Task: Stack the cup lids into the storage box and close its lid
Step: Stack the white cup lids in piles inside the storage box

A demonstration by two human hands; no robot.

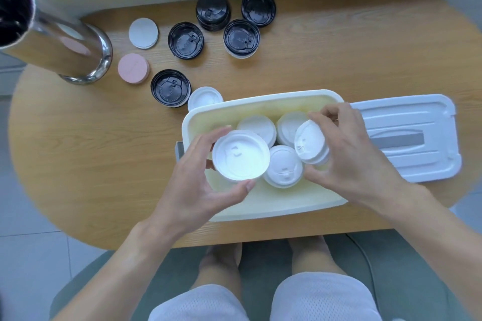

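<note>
My left hand (198, 177) grips a white cup lid (240, 155) by its rim, fingers curled round it, over the near left part of the open storage box (263, 206). My right hand (349, 148) pinches a small tilted stack of white lids (310, 142) inside the box, beside three more white lids lying within. The box's lid (409, 135) lies flat on the counter (91, 159) just right of it — black lids (170, 87) sit farther back.

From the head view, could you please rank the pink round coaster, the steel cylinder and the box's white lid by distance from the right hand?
Measured from the right hand:
1. Box's white lid, just right of it.
2. Pink round coaster, far left.
3. Steel cylinder, farthest left.
</note>
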